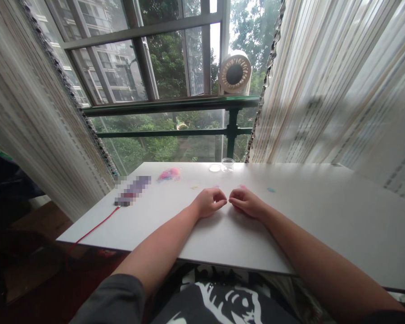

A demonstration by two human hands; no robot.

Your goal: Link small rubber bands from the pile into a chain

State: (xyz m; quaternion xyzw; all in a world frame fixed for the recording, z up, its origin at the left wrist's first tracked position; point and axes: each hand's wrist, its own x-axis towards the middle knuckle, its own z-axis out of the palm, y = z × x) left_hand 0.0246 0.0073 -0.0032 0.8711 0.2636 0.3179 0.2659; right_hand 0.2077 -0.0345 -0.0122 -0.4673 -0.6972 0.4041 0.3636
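My left hand (210, 202) is pinched, thumb against fingertips, above the white table (148, 225). Facing it, my right hand (246, 202) pinches too, and the fingertips of both almost meet. Whatever lies between them is too small to make out. Just behind my right hand shows a bit of pink material (242, 186). A small blue piece (271, 190) rests further right. To the left, past my left hand, lies a pile of pink, orange and blue small pieces (169, 174).
A clear round tub (227, 165) and its lid (214, 168) stand at the table's far edge. On the left lies a pixelated phone-like object (133, 191) with a red cable (97, 222). Beyond are a window, a green railing (172, 108) and curtains (310, 90).
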